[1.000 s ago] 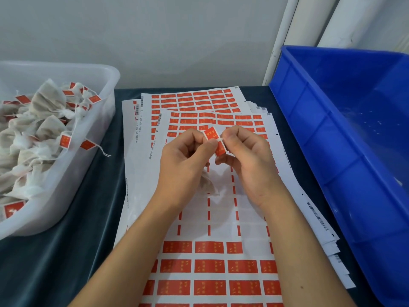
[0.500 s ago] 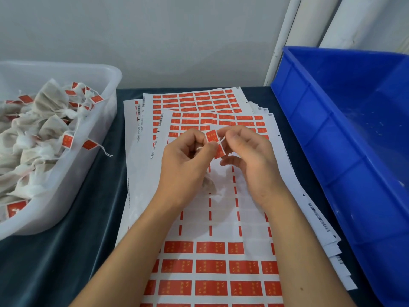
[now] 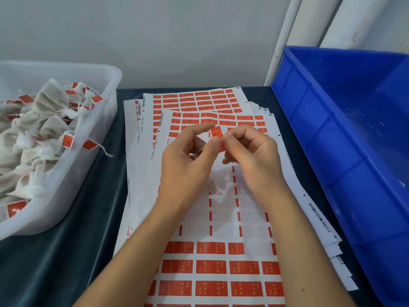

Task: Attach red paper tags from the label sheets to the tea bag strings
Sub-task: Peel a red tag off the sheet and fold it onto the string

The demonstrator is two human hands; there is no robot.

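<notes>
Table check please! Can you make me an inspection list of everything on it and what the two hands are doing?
Surface: dark table, mostly covered by paper.
Job's things: label sheets stacked and fanned; top sheet has a peeled middle and red tags left at both ends. One red tag is pinched between both hands. A white tea bag peeks out beneath the left hand.
Clutter: clear tub at left, heaped with tagged tea bags; blue bin at right, contents not visible.
Grippers: left hand and right hand both pinch the tag above the sheets.
Cables: nothing seen.
Surroundings: grey wall; white pipes in the corner.
</notes>
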